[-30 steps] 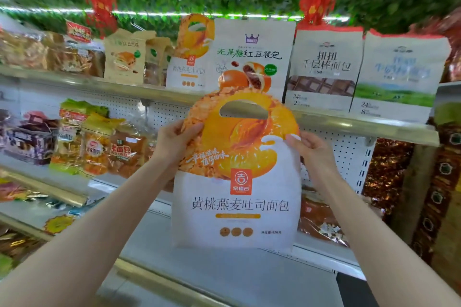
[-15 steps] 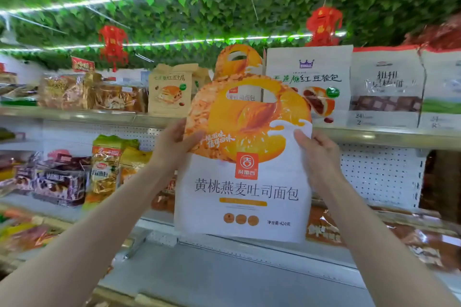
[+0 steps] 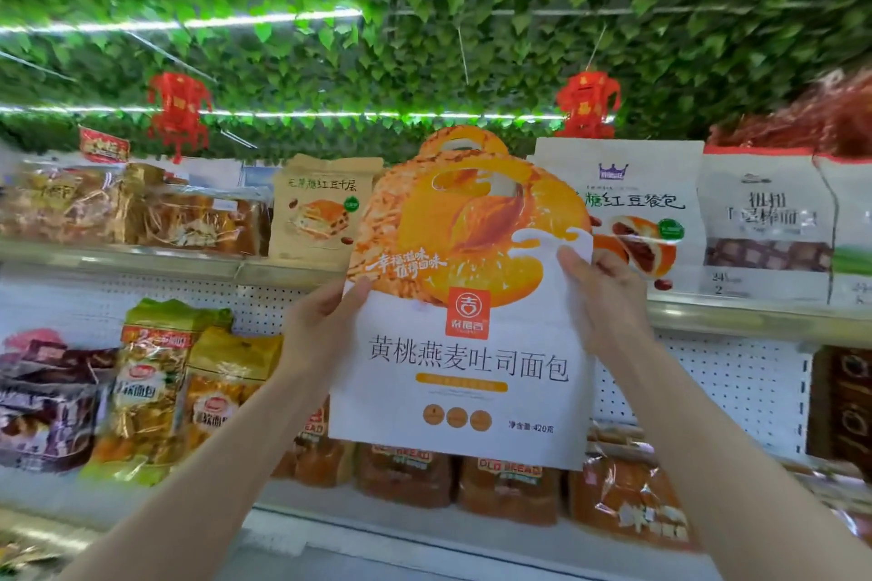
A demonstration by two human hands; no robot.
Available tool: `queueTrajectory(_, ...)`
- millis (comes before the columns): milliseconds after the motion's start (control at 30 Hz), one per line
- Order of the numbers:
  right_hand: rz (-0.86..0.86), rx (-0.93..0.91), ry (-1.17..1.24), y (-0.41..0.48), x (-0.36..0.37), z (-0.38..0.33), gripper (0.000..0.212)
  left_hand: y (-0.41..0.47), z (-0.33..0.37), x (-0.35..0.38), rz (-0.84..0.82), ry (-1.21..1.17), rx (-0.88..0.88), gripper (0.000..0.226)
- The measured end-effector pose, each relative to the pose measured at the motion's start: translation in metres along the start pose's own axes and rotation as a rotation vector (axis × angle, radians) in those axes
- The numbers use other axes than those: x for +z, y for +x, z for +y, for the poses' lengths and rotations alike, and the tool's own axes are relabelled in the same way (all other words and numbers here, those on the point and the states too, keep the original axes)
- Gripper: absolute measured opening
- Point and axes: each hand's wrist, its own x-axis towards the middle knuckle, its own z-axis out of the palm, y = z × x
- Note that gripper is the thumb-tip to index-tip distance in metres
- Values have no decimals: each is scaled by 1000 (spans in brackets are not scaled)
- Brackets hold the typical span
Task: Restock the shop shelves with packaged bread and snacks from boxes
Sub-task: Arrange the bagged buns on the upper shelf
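Note:
A white and orange bread bag (image 3: 465, 344) with a cut-out handle is held upright in front of the top shelf (image 3: 283, 271). My left hand (image 3: 321, 321) grips its left edge, thumb on the front. My right hand (image 3: 601, 297) grips its right edge the same way. An identical orange-topped bag (image 3: 465, 142) stands on the top shelf right behind it, only its handle showing above the held one.
On the top shelf stand a tan bread bag (image 3: 321, 212), a white red-bean bun bag (image 3: 646, 212), a white bag (image 3: 764, 222) and clear-wrapped loaves (image 3: 132, 212). The lower shelf holds yellow snack bags (image 3: 155, 387) and loaves (image 3: 514, 481). Red lanterns (image 3: 585, 101) hang from a leafy ceiling.
Both hands have lifted the bag from the lower shelf level to the top shelf, in front of the matching bag. The view has tilted upward.

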Motion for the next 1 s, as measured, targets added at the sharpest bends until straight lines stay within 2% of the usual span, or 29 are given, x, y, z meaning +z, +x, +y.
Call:
queueTrajectory(100,4,-37,-24,20,13,-1,9,26,1,6,22,-80,15,35)
queueTrajectory(200,-20,-129,-102,48,27,-9,14,56,7,14,45,-102,39,33)
queueTrajectory(267,-55,-210,-139,67,41,-19,10,75,16,19,52,-115,90,37)
queueTrajectory(333,-90,-295,-195,80,55,-30,4,90,24,24,68,-158,126,16)
queueTrajectory(367,-105,-339,-238,86,60,-32,9,97,28,24,84,-179,128,3)
queueTrajectory(400,-142,-389,-287,91,65,-31,21,106,30,23,96,-198,125,6)
queueTrajectory(467,-206,-446,-362,94,72,-25,47,127,32,20,84,-214,116,26)
queueTrajectory(533,-236,-426,-375,90,75,-10,65,147,33,17,104,-221,139,17)
queueTrajectory(567,-240,-415,-375,89,74,-1,66,155,32,17,104,-241,158,19)
queueTrajectory(600,-242,-405,-386,88,73,7,68,161,33,18,114,-241,176,33)
queueTrajectory(633,-240,-398,-404,89,74,15,73,170,33,20,112,-246,206,37)
queueTrajectory(700,-197,-379,-423,93,78,27,85,185,30,23,79,-205,237,24)
queueTrajectory(733,-168,-381,-425,97,81,32,88,192,29,24,74,-177,246,32)
queueTrajectory(800,-129,-396,-440,106,86,39,90,213,22,23,40,-202,243,36)
queueTrajectory(900,-100,-410,-436,118,93,46,91,238,11,23,-61,-214,207,27)
queueTrajectory(1000,-57,-429,-468,130,98,49,90,254,3,26,-85,-206,207,20)
